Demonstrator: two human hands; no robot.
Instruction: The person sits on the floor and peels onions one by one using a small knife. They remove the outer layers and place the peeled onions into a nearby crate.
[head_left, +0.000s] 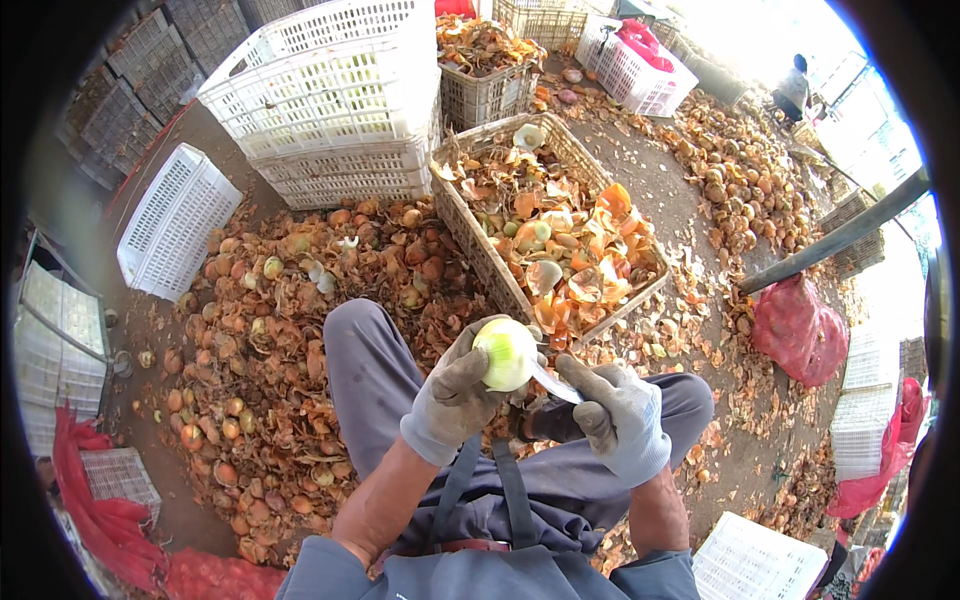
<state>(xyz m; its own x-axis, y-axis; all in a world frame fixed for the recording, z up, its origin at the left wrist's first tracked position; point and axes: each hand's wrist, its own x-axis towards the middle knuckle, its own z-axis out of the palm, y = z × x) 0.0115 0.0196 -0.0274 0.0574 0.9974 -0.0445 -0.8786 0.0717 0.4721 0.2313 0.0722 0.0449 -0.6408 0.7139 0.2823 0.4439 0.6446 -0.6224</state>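
Observation:
A peeled, pale green-white onion (507, 355) sits in my left hand (461, 386), which wears a grey knit glove with a dirty coated palm. My right hand (621, 414), gloved the same way, grips a knife whose blade (556, 386) reaches to the onion's right side. The knife's handle is hidden inside the fist. Both hands are above my lap, between my bent knees. Just beyond them stands a plastic crate (480, 251) full of onion skins (570, 240) and trimmed pieces.
Unpeeled onions and loose skins (277, 360) spread over the ground at my left. Stacked white crates (322, 112) stand ahead, beside another skin-filled crate (487, 94). At right are a metal pole (832, 232), a red mesh sack (801, 330) and an onion heap (742, 180). A person (793, 88) is far off.

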